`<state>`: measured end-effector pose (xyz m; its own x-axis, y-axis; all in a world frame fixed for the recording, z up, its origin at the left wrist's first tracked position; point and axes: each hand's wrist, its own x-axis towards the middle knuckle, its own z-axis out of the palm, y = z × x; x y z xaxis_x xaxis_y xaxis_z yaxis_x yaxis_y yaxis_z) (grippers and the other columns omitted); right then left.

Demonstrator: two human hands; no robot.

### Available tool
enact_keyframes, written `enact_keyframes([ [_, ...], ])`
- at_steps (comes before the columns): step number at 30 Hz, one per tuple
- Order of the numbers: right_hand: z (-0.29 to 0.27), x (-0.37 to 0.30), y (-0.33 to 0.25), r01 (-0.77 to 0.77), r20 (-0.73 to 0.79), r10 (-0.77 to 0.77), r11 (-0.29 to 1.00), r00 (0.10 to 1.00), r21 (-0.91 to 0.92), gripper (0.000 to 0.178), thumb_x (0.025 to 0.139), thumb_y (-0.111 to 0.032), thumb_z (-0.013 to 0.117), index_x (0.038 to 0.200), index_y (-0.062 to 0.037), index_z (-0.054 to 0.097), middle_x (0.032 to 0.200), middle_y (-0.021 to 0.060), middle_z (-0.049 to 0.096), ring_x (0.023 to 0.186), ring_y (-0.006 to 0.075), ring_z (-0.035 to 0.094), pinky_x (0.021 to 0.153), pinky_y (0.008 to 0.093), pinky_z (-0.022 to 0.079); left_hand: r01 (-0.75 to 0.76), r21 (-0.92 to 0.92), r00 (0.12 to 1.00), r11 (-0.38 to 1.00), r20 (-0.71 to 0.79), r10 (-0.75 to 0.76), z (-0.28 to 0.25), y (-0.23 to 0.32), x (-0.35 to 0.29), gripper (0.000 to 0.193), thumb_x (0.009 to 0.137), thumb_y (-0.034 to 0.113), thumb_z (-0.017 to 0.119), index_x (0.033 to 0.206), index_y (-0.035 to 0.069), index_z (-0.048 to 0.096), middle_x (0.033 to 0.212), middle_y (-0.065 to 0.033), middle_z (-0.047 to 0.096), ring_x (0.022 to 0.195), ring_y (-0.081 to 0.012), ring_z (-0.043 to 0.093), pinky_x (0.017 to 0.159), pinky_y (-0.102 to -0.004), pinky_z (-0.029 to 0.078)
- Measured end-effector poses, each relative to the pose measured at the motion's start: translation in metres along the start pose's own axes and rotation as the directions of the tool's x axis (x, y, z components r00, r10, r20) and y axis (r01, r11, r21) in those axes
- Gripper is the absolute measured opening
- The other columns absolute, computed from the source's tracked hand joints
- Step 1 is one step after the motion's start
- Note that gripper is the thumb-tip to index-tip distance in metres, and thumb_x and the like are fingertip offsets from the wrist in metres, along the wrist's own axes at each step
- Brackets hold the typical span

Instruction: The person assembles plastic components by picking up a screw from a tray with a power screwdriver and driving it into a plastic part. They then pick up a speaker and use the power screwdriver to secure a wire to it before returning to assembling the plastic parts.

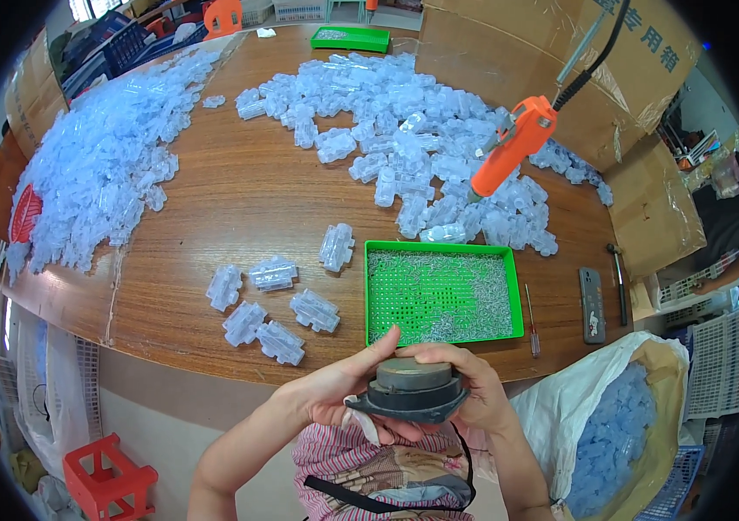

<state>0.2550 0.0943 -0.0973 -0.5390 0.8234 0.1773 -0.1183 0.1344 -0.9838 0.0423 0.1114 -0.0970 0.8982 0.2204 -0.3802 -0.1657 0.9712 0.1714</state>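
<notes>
Close to my body, just off the table's front edge, I hold a dark round-topped object (415, 375) with a wide black flange; its exact kind I cannot make out. My left hand (343, 375) grips its left side, thumb pointing up, with a bit of white material (361, 424) near the palm. Curled over its other side are the fingers of my right hand (477, 375). Directly beyond my hands sits a green perforated tray (519, 300) of small metal screws. Left of it lie several clear plastic pieces (272, 273).
An orange electric screwdriver (515, 149) hangs over a heap of clear plastic pieces (387, 113). Another heap (100, 156) covers the left side. At right lie a thin screwdriver (534, 326), a phone (592, 306) and a hammer (620, 286). An open sack (552, 408) stands below the right edge.
</notes>
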Motion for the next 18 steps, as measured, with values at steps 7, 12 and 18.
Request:
enact_keyframes([
  [7,-0.009,0.002,0.001,-0.025,0.001,0.025,0.994,1.000,-0.106,0.055,0.075,-0.022,0.073,0.123,-0.0058,0.051,0.124,0.0114,0.053,0.113,0.0224,0.051,0.094,0.0325,0.041,-0.173,-0.310,0.983,0.935,0.010,0.186,-0.009,-0.007,0.003,0.048,0.090,0.039,0.054,0.112,-0.002,0.051,0.095,-0.0175,0.065,0.075,-0.0235,0.068,0.058,-0.0322,0.061],
  [12,-0.027,0.007,-0.022,-0.050,-0.213,-0.009,0.962,0.977,-0.268,0.063,0.080,-0.023,0.069,0.133,-0.0034,0.040,0.126,0.0106,0.050,0.116,0.0200,0.046,0.093,0.0323,0.040,-0.491,-0.154,0.855,0.858,-0.272,0.441,0.017,-0.004,0.004,0.044,0.092,0.030,0.053,0.120,-0.003,0.045,0.101,-0.0183,0.064,0.075,-0.0215,0.068,0.056,-0.0291,0.060],
  [18,-0.069,0.058,-0.055,0.048,-0.647,-0.280,0.935,0.709,-0.352,0.068,0.088,-0.025,0.059,0.140,-0.0015,0.022,0.135,0.0169,0.034,0.125,0.0256,0.036,0.100,0.0379,0.033,-0.740,0.081,0.622,0.668,-0.294,0.725,0.012,-0.001,0.001,0.043,0.091,0.024,0.054,0.124,-0.001,0.042,0.114,-0.0179,0.057,0.099,-0.0265,0.062,0.072,-0.0460,0.058],
])
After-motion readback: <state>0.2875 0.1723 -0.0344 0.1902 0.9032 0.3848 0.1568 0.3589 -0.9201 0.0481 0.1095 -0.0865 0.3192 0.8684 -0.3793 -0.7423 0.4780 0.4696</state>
